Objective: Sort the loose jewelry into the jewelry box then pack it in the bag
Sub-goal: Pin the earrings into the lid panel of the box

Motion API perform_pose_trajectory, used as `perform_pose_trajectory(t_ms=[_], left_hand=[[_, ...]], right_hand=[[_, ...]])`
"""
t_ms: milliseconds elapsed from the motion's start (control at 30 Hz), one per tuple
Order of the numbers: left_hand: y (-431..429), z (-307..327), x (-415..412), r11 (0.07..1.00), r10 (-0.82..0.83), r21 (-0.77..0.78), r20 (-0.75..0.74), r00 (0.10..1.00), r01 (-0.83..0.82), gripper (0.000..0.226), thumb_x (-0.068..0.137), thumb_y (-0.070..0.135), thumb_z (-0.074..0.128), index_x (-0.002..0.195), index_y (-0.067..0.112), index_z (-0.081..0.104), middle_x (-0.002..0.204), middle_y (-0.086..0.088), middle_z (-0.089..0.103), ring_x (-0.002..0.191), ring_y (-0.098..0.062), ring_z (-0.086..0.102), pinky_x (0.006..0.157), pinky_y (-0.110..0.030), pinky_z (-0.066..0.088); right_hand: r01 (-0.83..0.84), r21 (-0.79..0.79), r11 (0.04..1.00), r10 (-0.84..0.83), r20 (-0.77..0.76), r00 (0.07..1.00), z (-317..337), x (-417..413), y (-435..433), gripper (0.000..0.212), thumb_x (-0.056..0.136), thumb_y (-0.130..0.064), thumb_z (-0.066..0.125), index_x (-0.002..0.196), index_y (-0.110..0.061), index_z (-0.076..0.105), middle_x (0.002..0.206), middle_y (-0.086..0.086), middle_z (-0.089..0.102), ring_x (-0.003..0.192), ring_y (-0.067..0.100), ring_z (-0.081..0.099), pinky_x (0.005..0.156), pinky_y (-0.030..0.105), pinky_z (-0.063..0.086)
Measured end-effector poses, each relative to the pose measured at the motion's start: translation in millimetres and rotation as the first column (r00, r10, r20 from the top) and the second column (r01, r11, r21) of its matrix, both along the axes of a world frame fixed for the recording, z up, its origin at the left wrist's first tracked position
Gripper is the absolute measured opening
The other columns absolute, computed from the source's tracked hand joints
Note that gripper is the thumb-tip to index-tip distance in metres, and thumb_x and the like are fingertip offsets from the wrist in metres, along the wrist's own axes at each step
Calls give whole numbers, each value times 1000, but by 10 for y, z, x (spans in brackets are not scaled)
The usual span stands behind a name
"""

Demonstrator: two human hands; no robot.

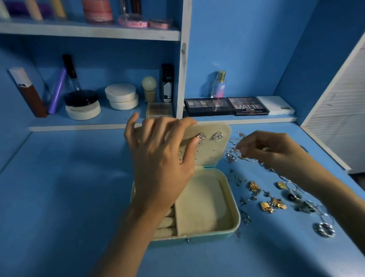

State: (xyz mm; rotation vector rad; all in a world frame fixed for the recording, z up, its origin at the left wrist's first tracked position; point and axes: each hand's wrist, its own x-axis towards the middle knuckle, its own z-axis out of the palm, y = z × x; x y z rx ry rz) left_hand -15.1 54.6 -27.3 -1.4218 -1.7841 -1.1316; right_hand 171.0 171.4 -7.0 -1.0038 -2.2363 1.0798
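The loose jewelry (270, 205) lies nearest on the desk (62, 202). It is a scatter of gold clusters, silver hoops and small studs to the right of the box (206, 231), and none of it touches the box. The box stands open at near centre. Its wide right compartment is bare, and the ring rolls (165, 222) at its left are partly under the left wrist.

The left hand (161, 161) reaches over the base, its fingers spread and fairly straight on the lining of the raised lid (213, 151) and its thumb at the lid's far left corner. It clasps nothing and only steadies the lid. Its forefinger tip is at the left one of two triangular earrings (217, 136) pinned in the lid's top row.

Just right of the lid, the right hand (270, 151) has thumb and fingertips drawn together on a silver piece (235, 152) at the far end of the scatter. It seems to be pinching it, though blur hides whether the piece is clear of its neighbours.

The step in hand looks like fetching the next piece for the box. It would go best if the piece is lifted slowly, so any snagged chain shows before it drags the pile. The lid should be braced from the left as now, and the post pressed into a free hole below the pinned pair.

The pinched piece hangs just left of the right fingertips, near the lid's right edge and well apart from the left hand.

Farther off, a shelf (241, 120) holds palettes and a bottle — no bag shows.
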Motion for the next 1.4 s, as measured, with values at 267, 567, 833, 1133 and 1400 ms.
perform_pose_trajectory(t_ms=[267,567,833,1133,1400], left_hand=[[-12,-20,3,1000,5,-3,-15,1000,-5,20,86,32,67,99,18,69,90,-2,64,92,-23,52,105,-47,28],[-7,-25,-7,1000,13,-1,-20,1000,-13,20,87,33,66,99,17,68,89,-4,64,92,-25,51,104,-49,28],[-8,-24,-5,1000,28,0,-29,999,-28,20,89,34,64,99,16,68,89,-5,63,90,-27,52,105,-45,25],[-11,-24,-15,1000,17,-1,-23,1000,-17,21,88,33,65,100,16,68,88,-4,63,92,-25,50,104,-45,25],[-8,-25,-19,1000,24,-1,-27,999,-24,21,89,35,64,100,17,68,89,-3,63,91,-25,51,104,-44,25]], right_hand=[[-282,258,924,142,453,880,18,299,108,7,83,-22,69,83,-29,70,81,-13,69,73,0,61,67,13,47],[-366,255,895,197,510,837,9,443,50,14,84,-11,65,88,-23,72,81,-15,64,79,-4,55,66,5,38],[-415,258,872,240,514,823,-13,471,35,15,82,-13,68,87,-26,71,84,-11,65,87,3,55,70,4,37],[-405,350,845,199,497,845,-80,362,16,10,83,-13,68,88,-21,72,80,-8,62,78,5,55,69,4,36],[-193,391,900,4,436,900,-203,255,59,6,83,-16,66,81,-21,69,74,-5,64,68,5,57,65,20,47]])
